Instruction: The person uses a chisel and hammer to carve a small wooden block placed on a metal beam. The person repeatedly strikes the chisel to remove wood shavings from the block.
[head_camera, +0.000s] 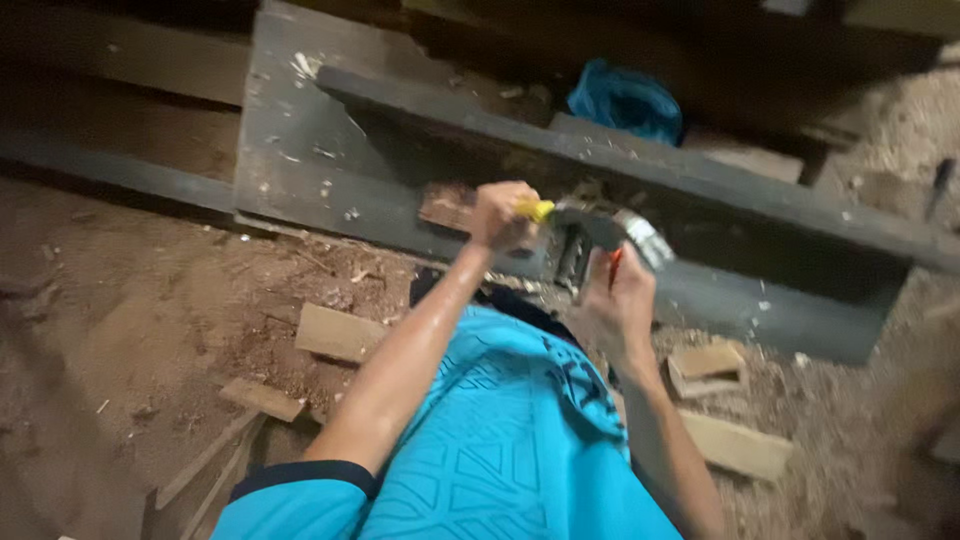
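Note:
My left hand (500, 215) is closed around a yellow-handled chisel (541, 210), held against a dark grey wooden beam (760, 195). Just to its right, my right hand (618, 298) grips a hammer by its reddish handle. The hammer's metal head (645, 240) is blurred and sits close to the chisel's end. A small reddish wood piece (445, 208) lies on the beam by my left hand. The chisel's blade is hidden behind my fingers and the hammer. My blue shirt (480, 440) fills the lower middle.
The beam belongs to a dark grey plank frame (290, 140) lying on a sawdust-covered floor (130, 330). Wood offcuts (340, 333) (735, 447) and a small block (707, 365) lie around. A blue cloth (625, 100) sits behind the beam.

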